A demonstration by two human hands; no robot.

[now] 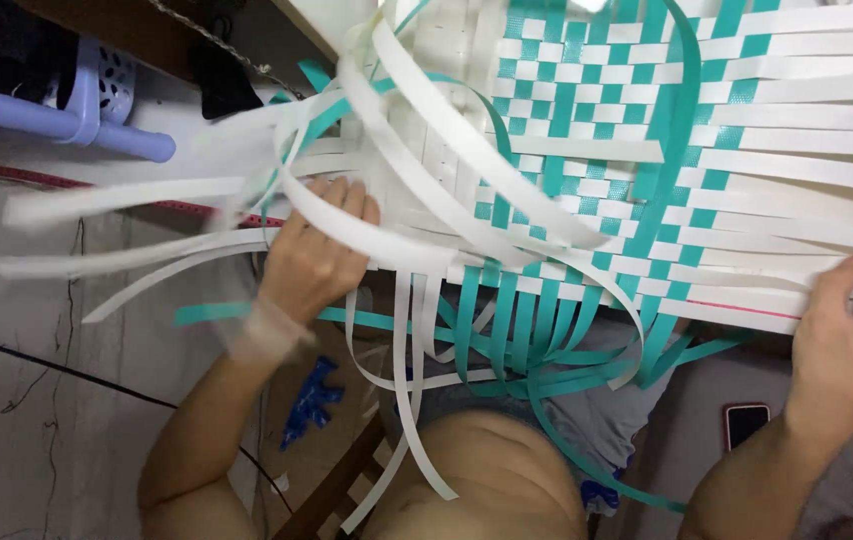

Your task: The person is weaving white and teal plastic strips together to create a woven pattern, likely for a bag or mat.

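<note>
The left hand (312, 260) clutches loose white plastic strips (147, 195) at the woven teal-and-white mat (597, 170), gathering them aside; the right hand (847, 330) pinches the mat's edge, steadying it across the lap.

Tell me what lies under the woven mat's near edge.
Under the woven mat, loose teal strips hang over grey shorts; a phone lies beside. The surface beneath the weave is hidden.

The woven mat (647, 170) is lying between the left hand (312, 255) and the right hand (847, 340), its loose strips (507, 330) hanging toward the person, with a phone (746, 423) lying below the right hand and a plastic stool (77, 110) sitting far left.
</note>
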